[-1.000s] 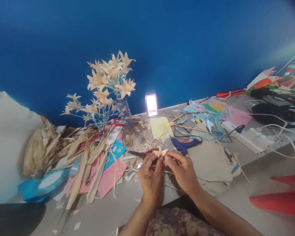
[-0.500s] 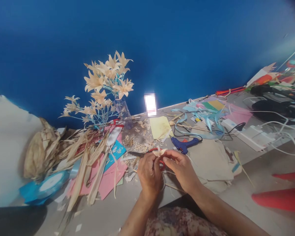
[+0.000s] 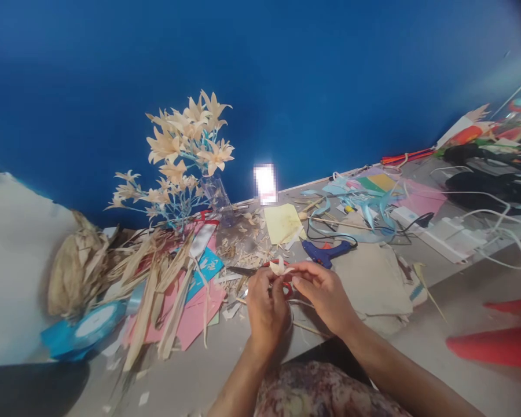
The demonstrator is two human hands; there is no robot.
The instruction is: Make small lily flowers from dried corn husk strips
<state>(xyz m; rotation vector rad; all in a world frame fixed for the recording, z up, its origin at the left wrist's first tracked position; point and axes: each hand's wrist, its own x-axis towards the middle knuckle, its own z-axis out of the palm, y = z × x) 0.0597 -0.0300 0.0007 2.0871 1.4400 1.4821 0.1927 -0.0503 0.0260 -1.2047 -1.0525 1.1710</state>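
Between my two hands is a small cream-coloured flower (image 3: 280,267) with pointed petals, like the ones in the vase. My left hand (image 3: 267,307) pinches it from below and the left. The fingertips of my right hand (image 3: 323,292) close on its right side. Just behind and beneath my hands lie scissors (image 3: 242,270) with red handles, partly covered by my fingers. A blue glue gun (image 3: 326,252) rests on the table beyond my right hand.
Cream flowers (image 3: 191,133) stand in a clear vase (image 3: 217,194) by the blue wall. Dried husks (image 3: 141,318), pink paper (image 3: 200,315) and a blue ribbon roll (image 3: 96,320) lie left. Beige cloth (image 3: 369,284) and a white power strip (image 3: 438,237) are right. Scraps litter the middle.
The flower has been turned so its petals now point up and show more clearly. Both hands have shifted slightly to the right, still closed around it.
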